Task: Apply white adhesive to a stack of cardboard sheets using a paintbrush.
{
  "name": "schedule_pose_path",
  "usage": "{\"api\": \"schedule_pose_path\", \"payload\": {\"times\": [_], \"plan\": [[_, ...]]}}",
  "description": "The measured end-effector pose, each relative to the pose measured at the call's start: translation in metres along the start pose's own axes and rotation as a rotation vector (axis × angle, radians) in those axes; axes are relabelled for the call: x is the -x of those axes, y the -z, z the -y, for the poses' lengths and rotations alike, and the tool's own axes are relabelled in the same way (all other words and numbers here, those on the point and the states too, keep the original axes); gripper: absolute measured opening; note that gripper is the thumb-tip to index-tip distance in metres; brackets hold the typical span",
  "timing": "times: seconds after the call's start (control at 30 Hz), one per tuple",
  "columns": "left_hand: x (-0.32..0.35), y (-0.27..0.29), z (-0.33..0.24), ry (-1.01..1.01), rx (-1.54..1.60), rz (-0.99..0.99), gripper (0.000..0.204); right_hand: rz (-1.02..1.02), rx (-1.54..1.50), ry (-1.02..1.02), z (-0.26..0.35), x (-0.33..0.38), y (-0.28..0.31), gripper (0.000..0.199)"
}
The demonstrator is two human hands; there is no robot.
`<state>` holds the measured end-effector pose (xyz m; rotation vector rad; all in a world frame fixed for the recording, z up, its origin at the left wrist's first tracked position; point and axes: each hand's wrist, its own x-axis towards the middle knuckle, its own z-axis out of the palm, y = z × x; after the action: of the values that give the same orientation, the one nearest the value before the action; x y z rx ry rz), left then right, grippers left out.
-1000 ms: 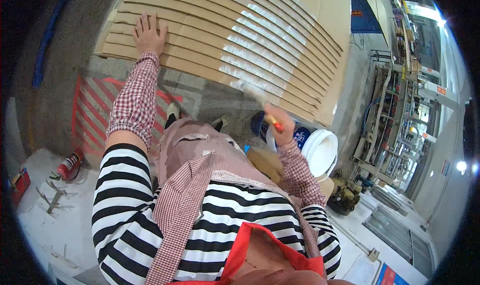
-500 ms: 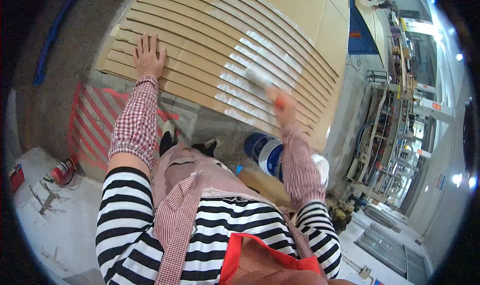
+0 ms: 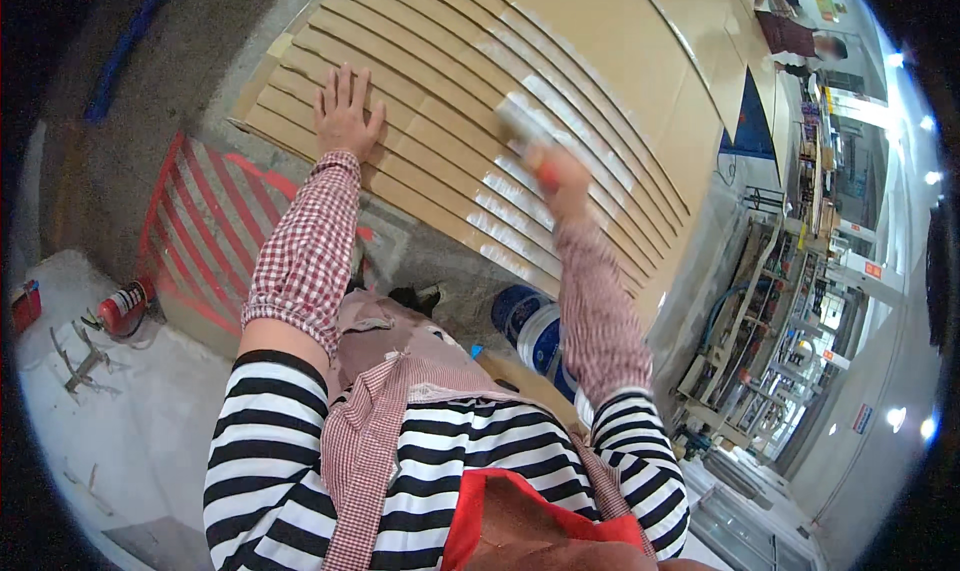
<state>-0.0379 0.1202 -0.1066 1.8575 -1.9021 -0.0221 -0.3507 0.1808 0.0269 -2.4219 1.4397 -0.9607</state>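
Staggered brown cardboard sheets [image 3: 430, 121] overlap like shingles in front of me, with a band of wet-looking white coating [image 3: 505, 196] brushed across their exposed edges. My left hand [image 3: 347, 119] lies flat on the left part of the sheets, fingers spread. In my right hand [image 3: 566, 186] is a brush [image 3: 520, 123], its red-orange handle inside my closed fingers. Motion blurs the brush's pale head, which is over the coated strips near the middle of the stack; whether it touches them I cannot tell.
Blue buckets [image 3: 540, 336] stand on the floor below the stack's near edge, close to my right forearm. Red hatched floor marking [image 3: 215, 231] and a fire extinguisher [image 3: 124, 309] are at left. Machinery [image 3: 770, 311] lines the right; another person [image 3: 785, 33] is far off at upper right.
The brush in my right hand has swept toward the far side of the stack. My left hand stays flat on the cardboard. The whole view has shifted a little.
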Motion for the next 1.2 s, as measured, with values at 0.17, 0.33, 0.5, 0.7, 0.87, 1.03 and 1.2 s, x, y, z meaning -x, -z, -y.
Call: {"api": "schedule_pose_path", "payload": {"times": [0.17,0.33,0.5,0.7,0.87,1.03,1.2], "plan": [[0.001,-0.001,-0.004,0.012,0.005,0.001,0.057,0.297,-0.202,-0.097,0.069,0.064,0.014,0.011],[0.001,0.002,-0.006,0.028,0.013,0.026,0.059,-0.050,0.173,-0.168,0.008,-0.042,0.035,0.014],[0.004,-0.002,-0.008,0.015,0.004,0.064,0.061,-0.035,0.010,-0.041,0.005,-0.031,-0.016,0.020],[0.007,-0.005,-0.013,0.016,0.003,0.093,0.059,0.227,-0.177,-0.300,0.100,0.083,-0.005,0.015],[0.007,-0.007,-0.016,0.002,0.045,0.073,0.059,-0.124,0.059,-0.217,0.035,0.017,0.032,0.017],[0.007,-0.013,-0.016,0.000,-0.001,0.066,0.059,-0.025,0.098,-0.493,0.001,0.008,0.025,0.019],[0.008,-0.017,-0.016,0.015,0.007,0.076,0.058,0.164,-0.103,-0.308,0.083,0.096,0.004,0.021]]}}
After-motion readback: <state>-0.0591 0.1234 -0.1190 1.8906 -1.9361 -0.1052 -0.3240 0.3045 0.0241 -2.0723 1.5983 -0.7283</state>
